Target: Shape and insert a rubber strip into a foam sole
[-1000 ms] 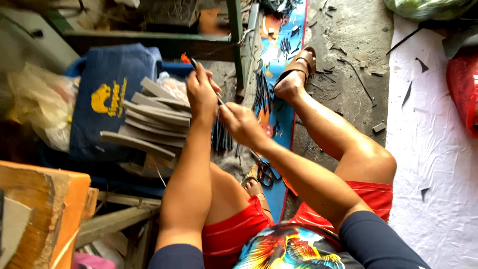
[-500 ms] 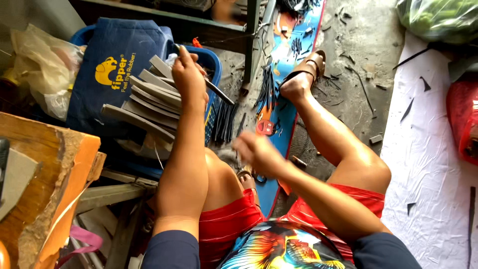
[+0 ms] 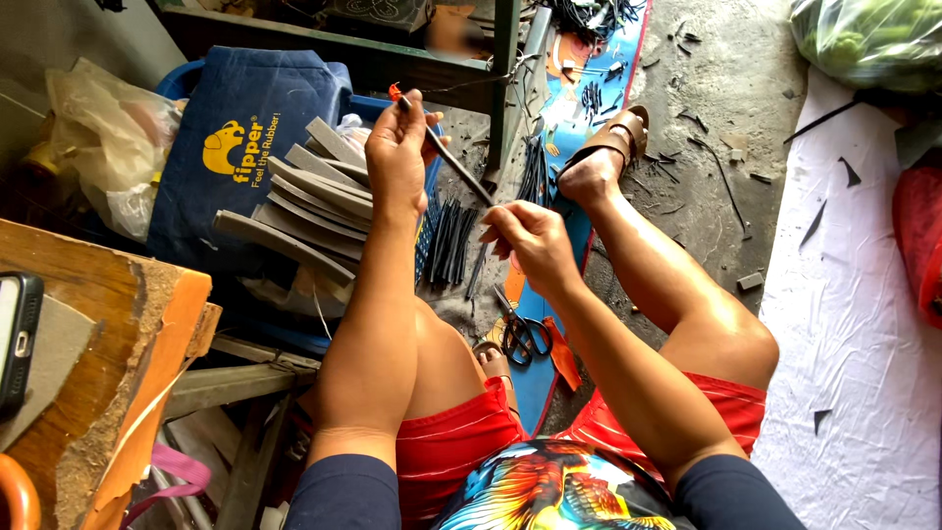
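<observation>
My left hand (image 3: 397,157) is raised over my left knee and grips the upper part of a thin dark strip (image 3: 461,172) that slants down to the right. My right hand (image 3: 535,245) is just below, thumb and fingers pinched at the strip's lower end. A loose bundle of similar dark strips (image 3: 449,240) lies on the floor under both hands. Black-handled scissors (image 3: 520,336) rest on a blue board (image 3: 574,123) between my legs. My right foot wears a brown sandal (image 3: 618,137).
Several grey sole-shaped pieces (image 3: 304,201) lean against a blue bag (image 3: 250,137) at the left. A wooden bench (image 3: 108,344) with a phone (image 3: 15,339) is at near left. A white sheet (image 3: 863,344) covers the floor at right, beside a red object (image 3: 917,236).
My right hand dropped toward my knee half a second ago and has come back up to the strip's lower end. The left hand kept hold of the strip.
</observation>
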